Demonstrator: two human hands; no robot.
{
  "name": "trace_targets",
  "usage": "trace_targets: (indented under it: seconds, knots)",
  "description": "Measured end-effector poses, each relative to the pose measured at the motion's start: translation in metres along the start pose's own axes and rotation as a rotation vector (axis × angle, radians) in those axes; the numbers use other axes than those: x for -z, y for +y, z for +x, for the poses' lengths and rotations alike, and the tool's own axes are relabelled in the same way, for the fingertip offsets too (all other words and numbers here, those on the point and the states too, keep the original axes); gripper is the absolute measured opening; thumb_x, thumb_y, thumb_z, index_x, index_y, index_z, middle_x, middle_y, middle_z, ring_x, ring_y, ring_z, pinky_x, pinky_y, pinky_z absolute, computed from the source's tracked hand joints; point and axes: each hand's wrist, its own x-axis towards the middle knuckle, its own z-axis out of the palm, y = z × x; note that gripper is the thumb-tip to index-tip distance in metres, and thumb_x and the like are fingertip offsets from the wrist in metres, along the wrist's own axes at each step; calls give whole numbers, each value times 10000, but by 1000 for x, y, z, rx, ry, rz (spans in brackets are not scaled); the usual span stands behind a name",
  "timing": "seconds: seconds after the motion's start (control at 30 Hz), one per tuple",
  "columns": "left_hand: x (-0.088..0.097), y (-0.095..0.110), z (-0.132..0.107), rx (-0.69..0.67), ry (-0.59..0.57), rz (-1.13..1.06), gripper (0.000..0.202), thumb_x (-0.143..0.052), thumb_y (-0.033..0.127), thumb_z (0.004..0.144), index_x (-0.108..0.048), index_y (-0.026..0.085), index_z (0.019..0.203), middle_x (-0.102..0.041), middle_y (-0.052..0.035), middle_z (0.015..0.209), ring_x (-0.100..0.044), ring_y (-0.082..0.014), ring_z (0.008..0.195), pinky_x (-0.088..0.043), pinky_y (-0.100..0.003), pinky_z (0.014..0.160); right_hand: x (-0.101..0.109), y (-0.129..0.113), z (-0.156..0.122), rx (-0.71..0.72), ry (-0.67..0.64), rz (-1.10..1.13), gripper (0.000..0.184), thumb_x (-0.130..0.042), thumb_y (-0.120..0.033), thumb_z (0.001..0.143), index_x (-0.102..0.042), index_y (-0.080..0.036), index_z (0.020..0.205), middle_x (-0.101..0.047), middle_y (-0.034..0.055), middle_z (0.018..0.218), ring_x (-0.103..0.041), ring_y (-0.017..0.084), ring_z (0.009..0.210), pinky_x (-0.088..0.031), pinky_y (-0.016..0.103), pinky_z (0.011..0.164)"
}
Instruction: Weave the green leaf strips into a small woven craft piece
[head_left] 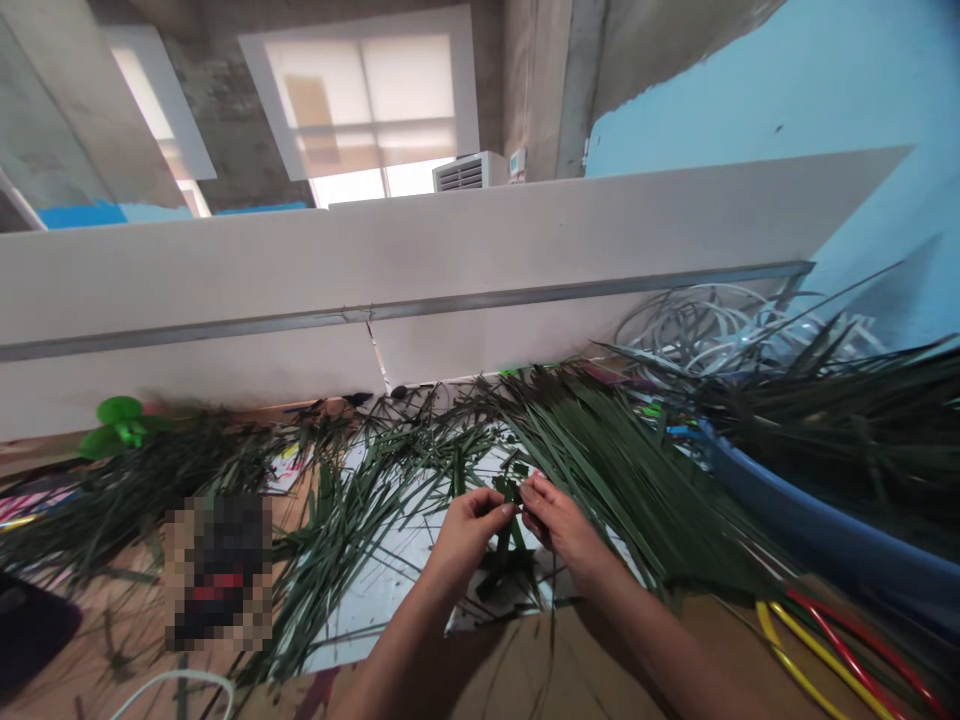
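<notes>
Between my two hands is a small piece woven or folded from green leaf strips (510, 487), with loose strip ends hanging below it. My left hand (480, 515) pinches it from the left, thumb and forefinger together. From the right, my right hand (553, 512) closes on it with bent fingers. Exactly how the strips cross is too small to make out. Under the hands lies a white sheet (375, 600) strewn with leaf scraps. A thick bundle of long green leaf strips (630, 480) lies just right of my right hand, and more loose strips (337, 540) spread to the left.
A blue tub (795, 510) heaped with dark leaves stands at the right, near coiled white strapping (690, 325). Red and yellow tubes (817, 650) lie front right. At the left are a green propeller-shaped object (120, 428) and a blurred-out item (217, 575). A white partition (465, 250) rises behind.
</notes>
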Motion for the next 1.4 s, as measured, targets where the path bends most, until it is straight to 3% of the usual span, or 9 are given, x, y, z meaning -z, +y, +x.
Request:
trace_targets:
  seconds: [0.3, 0.57, 0.67, 0.77, 0.9, 1.07, 1.23, 1.4]
  knots:
    - [-1, 1, -2, 18, -11, 15, 301, -751, 416, 681, -626, 142, 691, -523, 23, 635, -434, -116, 626, -319, -252, 620, -8, 1, -6, 6, 7, 34, 538, -761, -689, 690, -512, -215, 747, -377, -78, 602, -280, 93, 541, -200, 227, 498]
    - [-6, 1, -3, 20, -26, 30, 309, -753, 420, 638, -610, 149, 677, -508, 30, 622, -420, -111, 609, -308, -249, 605, -5, 5, 1, 71, 18, -10, 507, -768, -653, 687, -506, -220, 706, -366, -76, 603, -282, 102, 534, -215, 242, 496]
    - [2, 2, -1, 34, -69, 64, 294, -722, 425, 661, -609, 156, 692, -524, 24, 633, -434, -115, 611, -318, -246, 600, 0, 4, 2, 61, 41, -47, 481, -727, -670, 717, -537, -229, 743, -379, -72, 583, -306, 115, 524, -229, 252, 496]
    - [18, 6, 3, 50, -126, 233, 258, -674, 416, 699, -616, 165, 702, -559, 14, 646, -465, -123, 605, -337, -246, 591, 8, 1, 4, 96, 83, -94, 490, -657, -708, 765, -595, -225, 816, -407, -62, 582, -334, 123, 530, -250, 252, 500]
    - [34, 13, 4, 21, -88, 713, 173, -579, 328, 770, -675, 185, 756, -639, -6, 704, -544, -155, 652, -354, -254, 605, 20, -3, 8, 136, 148, -131, 522, -636, -728, 770, -612, -213, 852, -426, -61, 579, -348, 114, 517, -249, 244, 481]
    - [23, 13, -4, -16, -194, 1208, 164, -611, 283, 760, -727, 219, 858, -721, -49, 858, -630, -223, 809, -369, -279, 646, 28, -4, 13, 147, 177, -116, 519, -640, -729, 760, -601, -218, 844, -448, -64, 576, -400, 114, 510, -304, 242, 481]
    - [11, 3, -10, -82, -243, 1403, 215, -676, 323, 749, -713, 205, 925, -713, -109, 969, -643, -285, 906, -405, -315, 699, 30, -2, 16, 143, 185, -122, 498, -643, -711, 769, -593, -218, 826, -460, -66, 570, -408, 110, 499, -302, 239, 472]
    - [10, 4, -13, -77, -240, 1417, 178, -671, 354, 794, -700, 199, 877, -710, -120, 956, -645, -289, 913, -402, -318, 695, 31, -1, 17, 137, 181, -135, 519, -666, -729, 728, -591, -220, 799, -474, -63, 564, -405, 115, 504, -310, 243, 485]
